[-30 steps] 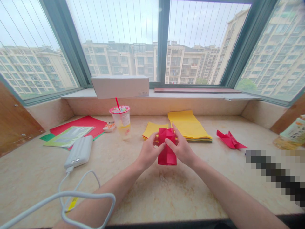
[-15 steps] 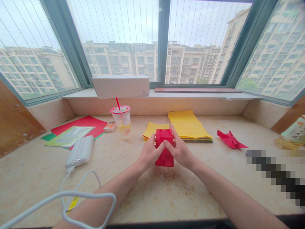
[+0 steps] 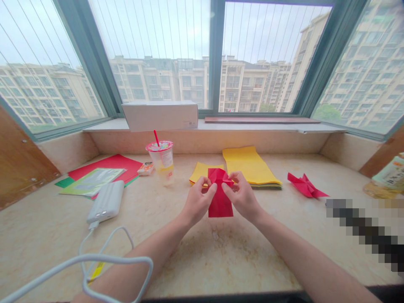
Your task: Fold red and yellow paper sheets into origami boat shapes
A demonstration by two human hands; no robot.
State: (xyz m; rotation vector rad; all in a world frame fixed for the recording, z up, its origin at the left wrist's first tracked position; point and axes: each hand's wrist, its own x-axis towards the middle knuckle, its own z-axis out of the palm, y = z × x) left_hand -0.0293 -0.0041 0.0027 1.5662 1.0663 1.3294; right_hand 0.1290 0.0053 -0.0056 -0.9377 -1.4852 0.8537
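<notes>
Hands: my left hand [image 3: 198,198] and right hand [image 3: 242,195] both gripped the red paper [image 3: 221,206], pinching it from either side.
Thumbs: half a second earlier they met across its middle; at this moment they stood apart, one toward each edge.
Red paper: folded into a narrow oblong, fairly smooth lower down, creased near the top, a fold jutting out at my right fingers.
Place: between my hands, over the table [image 3: 221,261], near the yellow sheets [image 3: 252,166].

My red paper [image 3: 220,205] looks matt and creased, the counter [image 3: 195,256] is kinda smooth marbled stone, and the cup [image 3: 161,162] is just see-through plastic.
</notes>
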